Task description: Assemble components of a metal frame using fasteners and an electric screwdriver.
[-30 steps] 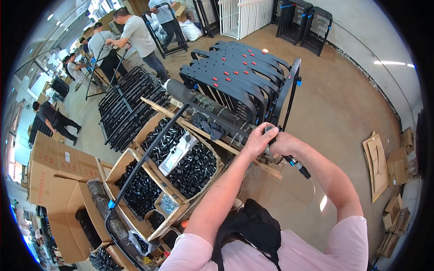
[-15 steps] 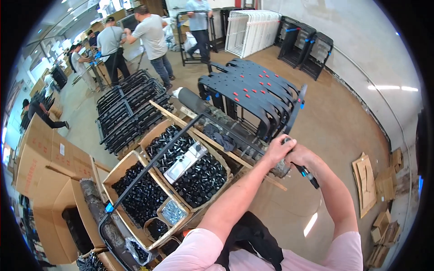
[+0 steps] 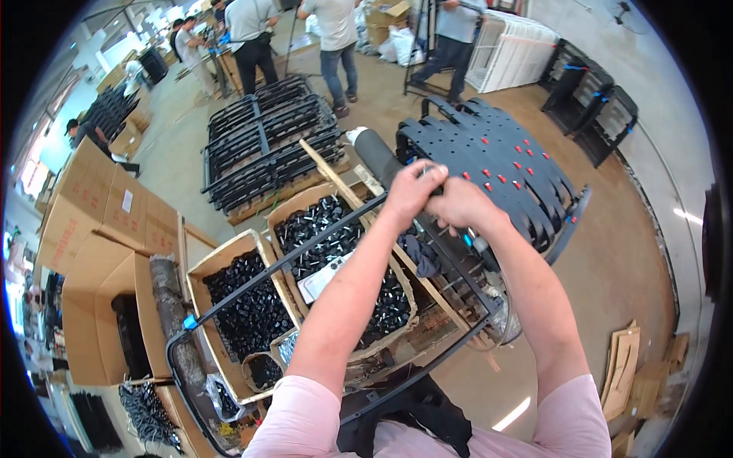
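Across the boxes lies a black tubular metal frame (image 3: 286,263) with rounded corners and a blue piece at its left side. At its far corner my left hand (image 3: 412,195) is closed, fingertips pinched over something hidden. Just beside it my right hand (image 3: 467,204) is wrapped round a dark, slim electric screwdriver with a blue band (image 3: 478,244). Its rear sticks out below the right hand and a thin cable trails from it. The tool's tip is hidden by my hands.
Boxes of black-headed screws (image 3: 324,229) and black caps (image 3: 243,309) lie under the frame. A wooden strip (image 3: 336,179) crosses behind. Stacked black frames (image 3: 271,141) and dark curved panels (image 3: 496,153) stand beyond. Cartons (image 3: 99,282) are at left; several people work at the back.
Both hands have moved left and farther away, with the screwdriver, toward the frame's far corner. The frame's near side now shows in front of me. The view has shifted.
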Available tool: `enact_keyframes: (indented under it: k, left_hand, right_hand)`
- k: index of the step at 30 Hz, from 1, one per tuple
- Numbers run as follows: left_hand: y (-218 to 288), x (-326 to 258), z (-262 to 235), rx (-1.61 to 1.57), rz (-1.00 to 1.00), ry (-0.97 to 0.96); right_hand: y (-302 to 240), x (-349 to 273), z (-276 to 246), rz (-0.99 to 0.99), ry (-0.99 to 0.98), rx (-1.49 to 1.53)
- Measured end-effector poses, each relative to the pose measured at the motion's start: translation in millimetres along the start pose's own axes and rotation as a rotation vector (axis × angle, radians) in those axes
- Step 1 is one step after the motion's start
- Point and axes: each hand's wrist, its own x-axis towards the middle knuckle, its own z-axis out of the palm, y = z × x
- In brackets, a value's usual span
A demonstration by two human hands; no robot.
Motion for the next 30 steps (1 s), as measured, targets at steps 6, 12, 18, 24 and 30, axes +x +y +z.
enact_keyframes:
  k: [6, 12, 18, 24, 30]
  left_hand:
    - [12.1, 65.0, -54.8, -0.056, -0.055, 0.081]
    - [-11.0, 88.3, -80.6, -0.043, -0.043, 0.145]
    - [-32.0, 94.9, -92.6, -0.062, -0.03, 0.183]
    - [-36.1, 95.8, -91.5, -0.044, -0.019, 0.209]
    - [-40.3, 89.4, -96.5, -0.05, -0.019, 0.219]
  right_hand:
    - [-43.1, 86.6, -13.0, -0.091, -0.031, -0.137]
    - [-48.8, 127.4, -2.8, -0.051, -0.045, -0.165]
    - [-46.6, 142.8, 5.4, -0.046, -0.078, -0.213]
    - [-46.2, 151.3, 7.7, -0.008, -0.105, -0.231]
    - [-45.9, 152.5, 9.4, -0.02, -0.127, -0.252]
